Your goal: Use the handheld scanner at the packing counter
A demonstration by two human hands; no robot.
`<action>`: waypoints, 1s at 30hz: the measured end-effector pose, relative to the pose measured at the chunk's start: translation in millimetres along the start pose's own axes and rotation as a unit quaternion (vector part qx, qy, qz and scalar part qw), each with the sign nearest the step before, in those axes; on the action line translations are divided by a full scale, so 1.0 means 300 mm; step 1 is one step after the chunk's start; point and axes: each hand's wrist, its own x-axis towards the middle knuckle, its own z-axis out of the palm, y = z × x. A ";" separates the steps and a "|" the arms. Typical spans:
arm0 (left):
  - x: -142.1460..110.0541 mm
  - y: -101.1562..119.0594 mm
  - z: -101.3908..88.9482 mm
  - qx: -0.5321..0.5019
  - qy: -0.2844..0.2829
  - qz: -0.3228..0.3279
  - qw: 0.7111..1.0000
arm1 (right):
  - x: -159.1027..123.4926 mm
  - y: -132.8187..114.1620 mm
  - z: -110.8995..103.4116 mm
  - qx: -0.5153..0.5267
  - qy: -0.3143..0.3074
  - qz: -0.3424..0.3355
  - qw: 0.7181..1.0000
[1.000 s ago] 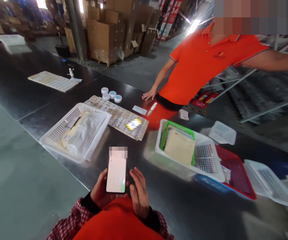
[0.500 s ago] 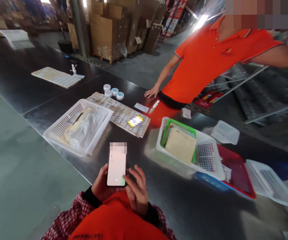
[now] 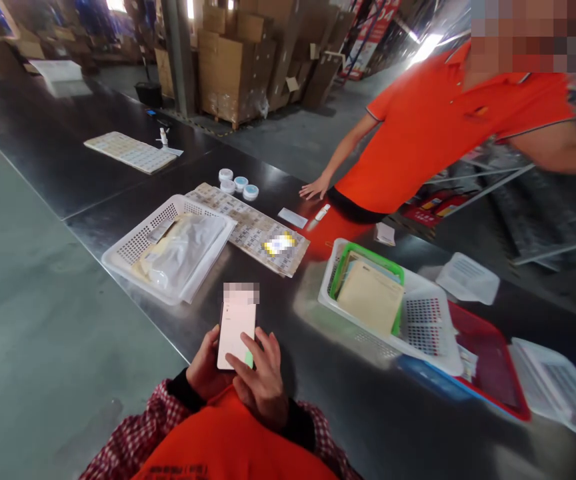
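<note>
A phone (image 3: 237, 331) with a bright screen is upright in front of my chest, above the near edge of the dark metal table (image 3: 318, 373). My left hand (image 3: 203, 370) wraps it from behind and from the left. My right hand (image 3: 261, 380) sits beside it on the right, its thumb lying across the lower part of the screen and its fingers curled at the phone's edge.
Beyond the phone lie a white basket (image 3: 133, 247) with clear bags, a sheet of labels (image 3: 253, 230), small round jars (image 3: 238, 185), and a white basket (image 3: 418, 333) holding a green tray and paper pads. A person in an orange shirt (image 3: 418, 133) leans one hand (image 3: 313, 190) on the far edge.
My right thumb has moved left onto the lower screen. The view has shifted, so the table's things sit further right in the picture. The phone stays in my left hand.
</note>
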 end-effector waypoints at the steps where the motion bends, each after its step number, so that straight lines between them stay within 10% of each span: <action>1: 0.000 -0.002 0.000 -0.001 -0.003 0.003 1.000 | 0.002 0.000 0.001 -0.003 -0.001 0.004 1.000; 20: -0.003 -0.002 -0.011 0.002 -0.031 0.000 1.000 | 0.001 -0.005 -0.022 0.018 -0.046 -0.018 0.999; 30: -0.017 0.005 -0.012 0.042 -0.085 -0.026 0.995 | -0.046 0.020 -0.038 0.075 0.058 0.044 0.995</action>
